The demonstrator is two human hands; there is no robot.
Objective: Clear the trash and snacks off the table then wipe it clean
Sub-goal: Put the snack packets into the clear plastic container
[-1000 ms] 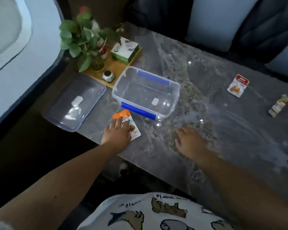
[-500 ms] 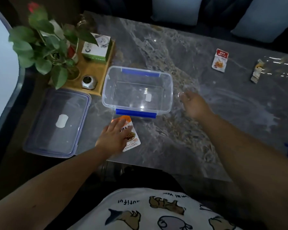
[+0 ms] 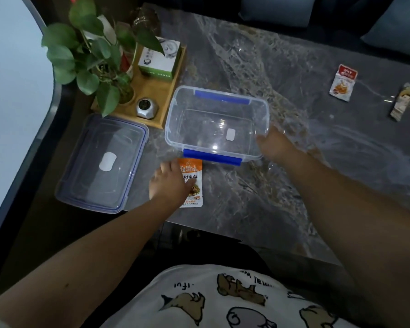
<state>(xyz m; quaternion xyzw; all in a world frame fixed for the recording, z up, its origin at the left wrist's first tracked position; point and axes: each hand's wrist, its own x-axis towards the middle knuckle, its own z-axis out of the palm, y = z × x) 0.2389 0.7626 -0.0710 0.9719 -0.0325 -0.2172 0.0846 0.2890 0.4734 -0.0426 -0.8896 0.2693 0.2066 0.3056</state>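
Left hand (image 3: 169, 183) lies flat on the orange packet (image 3: 191, 182), fingers loosely spread, just before the empty box (image 3: 217, 124). Right hand (image 3: 273, 144) touches the box's corner; finger state unclear. Advise pinching the packet's edge, steadying the box, then dropping it in.

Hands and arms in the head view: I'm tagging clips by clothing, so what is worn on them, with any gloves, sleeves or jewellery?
Both the left hand and the right hand are bare, with no gloves. No ring, watch or bracelet shows on either. Both forearms are uncovered as far as the frame's edges. The only clothing in view is a white shirt printed with cartoon animals and some lettering.
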